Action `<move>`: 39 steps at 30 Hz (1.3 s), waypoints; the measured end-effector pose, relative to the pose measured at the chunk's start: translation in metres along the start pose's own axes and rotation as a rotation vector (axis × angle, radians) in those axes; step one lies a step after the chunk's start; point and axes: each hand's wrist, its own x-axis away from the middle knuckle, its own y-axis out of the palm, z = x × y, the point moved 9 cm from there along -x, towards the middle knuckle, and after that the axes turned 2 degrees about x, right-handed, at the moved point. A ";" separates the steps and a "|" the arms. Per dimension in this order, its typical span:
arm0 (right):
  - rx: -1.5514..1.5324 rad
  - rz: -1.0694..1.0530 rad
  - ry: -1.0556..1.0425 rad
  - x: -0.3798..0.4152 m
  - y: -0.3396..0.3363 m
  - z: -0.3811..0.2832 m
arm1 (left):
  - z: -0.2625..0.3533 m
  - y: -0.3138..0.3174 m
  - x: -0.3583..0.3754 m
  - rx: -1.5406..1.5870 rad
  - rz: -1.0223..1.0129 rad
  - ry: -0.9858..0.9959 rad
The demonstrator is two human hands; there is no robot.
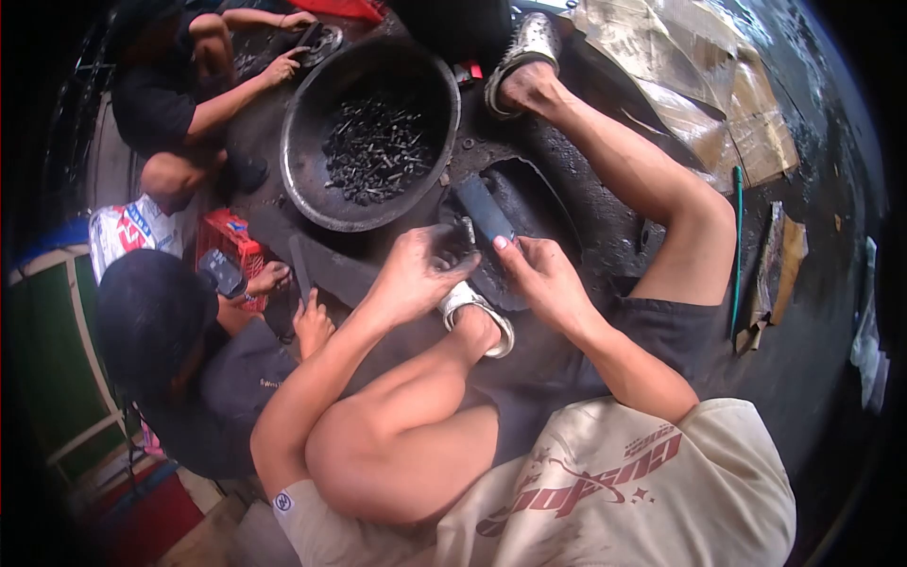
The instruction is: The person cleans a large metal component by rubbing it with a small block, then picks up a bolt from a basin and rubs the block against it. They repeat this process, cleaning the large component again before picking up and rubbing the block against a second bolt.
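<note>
My right hand (537, 274) is closed around the near end of a dark flat bar (484, 208), with the thumb along its top. Just left of the bar, my left hand (422, 269) has its fingers curled and blackened, pinching a small dark piece (467, 230) beside the bar's edge. Both hands are over a dark sheet (534, 203) on the ground, between my legs. Beyond them stands a large round metal basin (292, 180) with many small dark pieces (378, 151) heaped inside.
Two people (156, 94) (151, 326) sit at the left, their hands on dark tools. Near them is a red crate (230, 236). Flattened cardboard (699, 76) lies at the upper right, and a thin green rod (736, 255) lies right of my knee.
</note>
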 end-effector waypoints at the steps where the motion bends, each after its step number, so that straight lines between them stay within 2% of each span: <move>1: 0.014 -0.014 -0.005 -0.001 0.003 0.001 | -0.009 0.004 0.002 0.014 -0.041 -0.075; 3: 0.036 -0.025 -0.014 -0.003 0.004 0.005 | -0.015 0.008 0.005 0.055 -0.043 -0.007; 6: -0.111 -0.096 0.089 -0.001 0.008 0.017 | -0.048 0.006 0.006 0.094 -0.013 -0.124; 9: -0.234 -0.130 0.166 0.000 0.014 0.028 | -0.067 0.021 0.010 0.292 -0.089 -0.205; 12: -0.328 -0.155 0.208 0.000 0.021 0.037 | -0.050 0.031 0.021 0.460 -0.074 -0.161; 13: -0.356 -0.165 0.219 -0.001 0.023 0.039 | -0.039 0.027 0.021 0.297 -0.033 -0.060; 15: -0.289 -0.084 0.122 -0.003 0.017 0.036 | -0.017 0.023 0.023 -0.029 0.047 0.138; 19: -0.112 0.065 -0.108 0.002 0.003 0.008 | -0.016 0.011 0.024 -0.236 0.126 0.196; 22: 0.048 0.094 -0.225 0.006 0.002 -0.008 | -0.015 0.017 0.029 -0.246 0.124 0.008; 23: 0.103 0.107 -0.252 0.009 0.002 -0.016 | -0.013 0.018 0.029 -0.248 0.115 0.011; 27: 0.282 0.094 -0.327 0.011 0.008 -0.027 | -0.010 0.024 0.031 -0.227 0.033 0.140; 29: 0.322 0.109 -0.431 0.005 0.002 0.010 | -0.009 0.024 0.033 -0.237 0.008 0.169; 32: 0.303 0.155 -0.372 0.006 -0.009 0.039 | -0.020 0.029 0.032 -0.236 -0.030 0.170; 33: 0.250 0.181 -0.342 0.009 -0.011 0.039 | -0.022 0.032 0.031 -0.235 -0.052 0.174; 34: 0.245 0.197 -0.411 0.015 -0.010 0.019 | -0.020 0.034 0.031 -0.229 -0.059 0.198; 36: 0.234 0.219 -0.531 0.017 -0.002 -0.005 | 0.000 0.031 0.036 -0.180 -0.003 0.360; 39: 0.387 0.258 -0.420 0.006 -0.015 0.056 | 0.008 0.014 0.034 -0.238 0.031 0.278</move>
